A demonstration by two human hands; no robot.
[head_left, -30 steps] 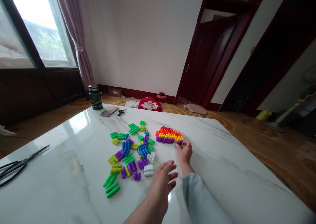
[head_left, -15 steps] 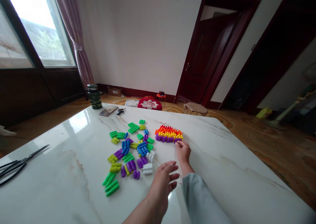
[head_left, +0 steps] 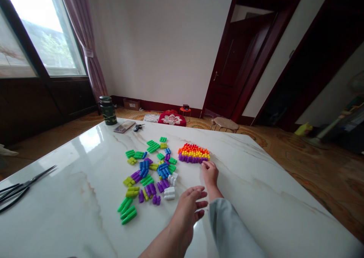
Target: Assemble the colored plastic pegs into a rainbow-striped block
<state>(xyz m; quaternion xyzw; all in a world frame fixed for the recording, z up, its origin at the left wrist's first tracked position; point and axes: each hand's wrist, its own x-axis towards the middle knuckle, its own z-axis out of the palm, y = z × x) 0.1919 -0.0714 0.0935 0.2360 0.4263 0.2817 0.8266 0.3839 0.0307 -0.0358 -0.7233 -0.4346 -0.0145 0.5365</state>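
My right hand (head_left: 210, 173) is closed, its thumb and fingertips together at the near right end of the purple row (head_left: 191, 159). That row consists of small bullet-shaped plastic pieces standing side by side. Behind it rise packed rows of yellow pieces (head_left: 193, 153), orange pieces (head_left: 204, 150) and red pieces (head_left: 189, 146). The fingers partly cover a purple piece at their tips. Lower down, my left hand (head_left: 189, 207) hovers open over the table, fingers apart and slightly curled, with nothing in it. Left of it lie white pieces (head_left: 170, 193) and purple pieces (head_left: 162, 186).
Green pieces (head_left: 129, 215), blue pieces (head_left: 143, 168) and olive-yellow pieces (head_left: 132, 191) are scattered across the marble-patterned table (head_left: 256, 197). Scissors (head_left: 25, 186) lie at the left. A camouflage flask (head_left: 108, 111), a phone (head_left: 124, 127) and keys (head_left: 138, 127) occupy the far left corner.
My right hand has shifted very slightly at the end of the purple row, where the last purple piece now sits more in line. My left hand stays almost still.
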